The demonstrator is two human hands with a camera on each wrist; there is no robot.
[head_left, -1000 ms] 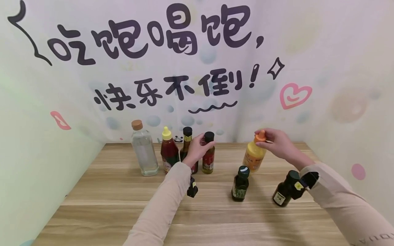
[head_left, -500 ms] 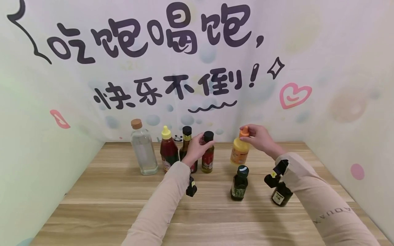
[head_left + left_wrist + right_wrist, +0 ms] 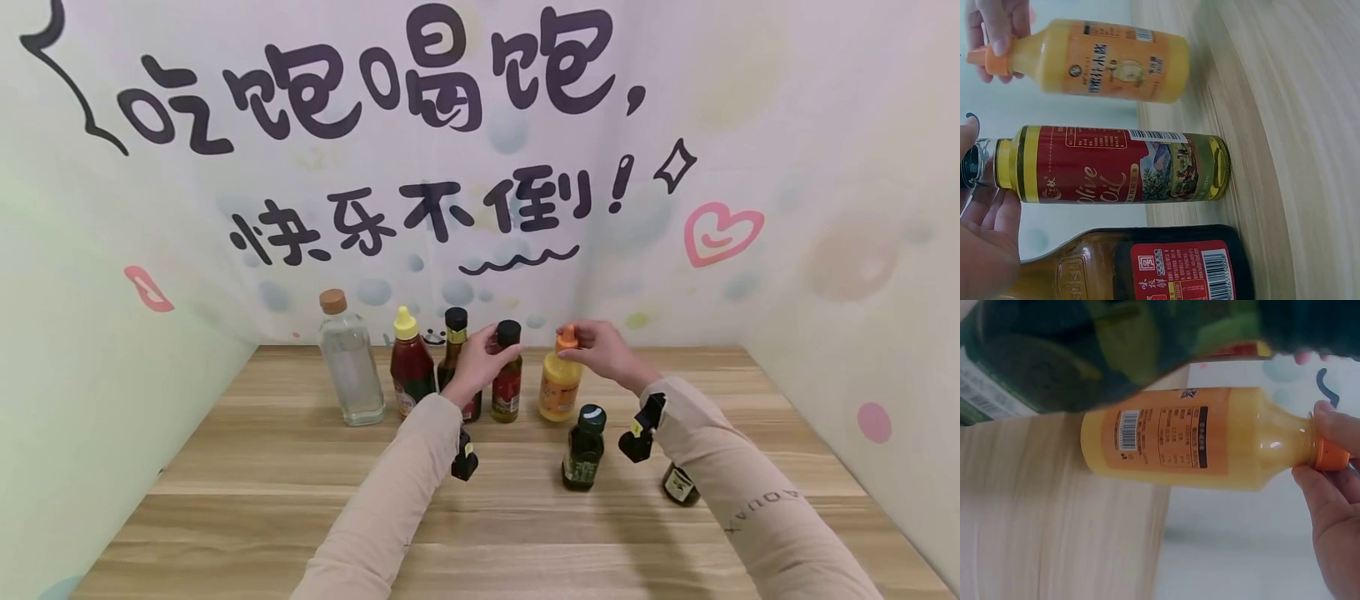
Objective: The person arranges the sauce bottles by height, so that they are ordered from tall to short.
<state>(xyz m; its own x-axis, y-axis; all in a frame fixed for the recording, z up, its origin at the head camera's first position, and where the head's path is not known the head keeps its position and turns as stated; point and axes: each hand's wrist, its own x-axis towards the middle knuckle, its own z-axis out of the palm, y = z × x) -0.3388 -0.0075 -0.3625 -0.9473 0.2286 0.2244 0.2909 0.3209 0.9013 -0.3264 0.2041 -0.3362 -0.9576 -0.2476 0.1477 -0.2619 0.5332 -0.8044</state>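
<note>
My left hand (image 3: 478,365) holds a slim olive oil bottle (image 3: 507,390) by its black-capped neck. The bottle stands upright on the table, its red label plain in the left wrist view. To its right, my right hand (image 3: 604,352) pinches the orange cap of a yellow squeeze bottle (image 3: 559,385). That bottle is near upright, a small gap from the olive oil; whether its base touches the wood I cannot tell. A dark soy sauce bottle (image 3: 1179,265), partly behind my left hand in the head view, stands just left of the olive oil.
Further left in the back row stand a red sauce bottle (image 3: 412,367) with a yellow cap and a clear glass bottle (image 3: 351,367). A dark green bottle (image 3: 582,454) stands in front of the yellow one. Another dark bottle (image 3: 681,485) is partly hidden by my right sleeve.
My right hand has carried the yellow squeeze bottle leftward, closer to the olive oil, and lowered it over the last half second. My left hand has stayed on the olive oil bottle.
</note>
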